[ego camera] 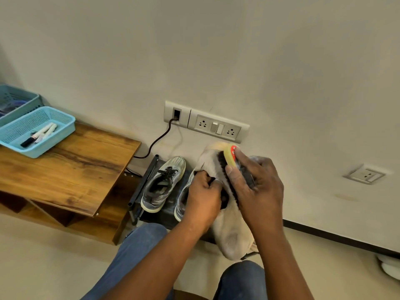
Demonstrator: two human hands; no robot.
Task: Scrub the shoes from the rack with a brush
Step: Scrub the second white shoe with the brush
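A pale beige shoe (pixel 230 232) is held up in front of me, above my knees. My left hand (pixel 203 198) grips its edge near the opening. My right hand (pixel 257 187) holds a brush (pixel 227 161) with a yellow back and dark bristles, and the bristles lie against the shoe's upper part. Two grey sneakers stand on a low black rack (pixel 151 204) by the wall: one (pixel 162 185) is in full view, the other (pixel 183 200) is mostly hidden behind my left hand.
A wooden bench (pixel 71 169) stands to the left with two blue baskets (pixel 41 128) on it, the nearer one with markers inside. A socket panel (pixel 207 124) with a black cable is on the wall. My jeans-clad knees fill the bottom of the view.
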